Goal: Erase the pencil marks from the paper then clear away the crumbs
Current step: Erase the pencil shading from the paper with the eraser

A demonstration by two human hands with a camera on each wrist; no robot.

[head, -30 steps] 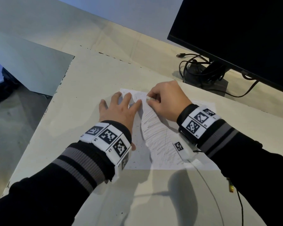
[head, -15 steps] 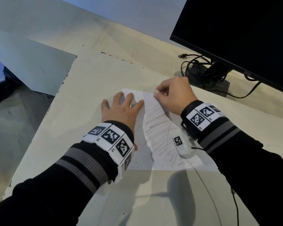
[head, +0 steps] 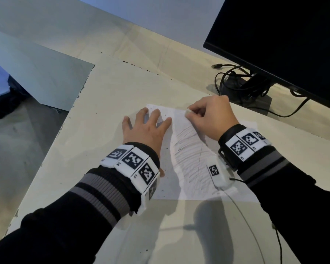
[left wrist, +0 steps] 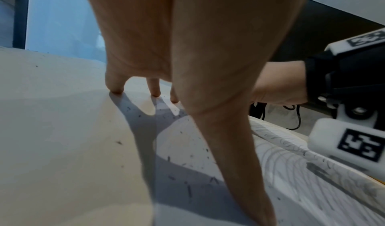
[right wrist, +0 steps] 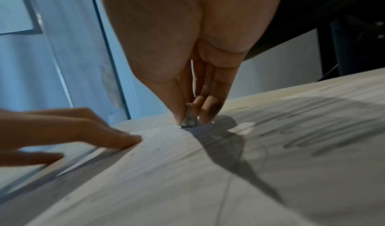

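A white sheet of paper (head: 191, 180) lies on the pale table, covered in grey pencil strokes (head: 189, 151) down its middle. My right hand (head: 208, 117) pinches a small white eraser (head: 188, 111) and presses its grey, smudged tip (right wrist: 188, 120) onto the paper near the far edge. My left hand (head: 145, 128) lies flat with fingers spread on the paper's left part, holding it down; its fingertips (left wrist: 155, 93) touch the surface. Dark eraser crumbs (left wrist: 188, 188) are scattered over the left part of the paper (left wrist: 187, 147).
A black monitor (head: 284, 44) stands at the back right on a stand (head: 255, 96) with tangled black cables (head: 234, 77). The table's left edge (head: 72, 115) drops to the floor. A thin cable (head: 251, 229) runs from my right wrist across the near table.
My right hand has slid the eraser away from me along the paper, toward its far edge. The left hand has stayed pressed in place.
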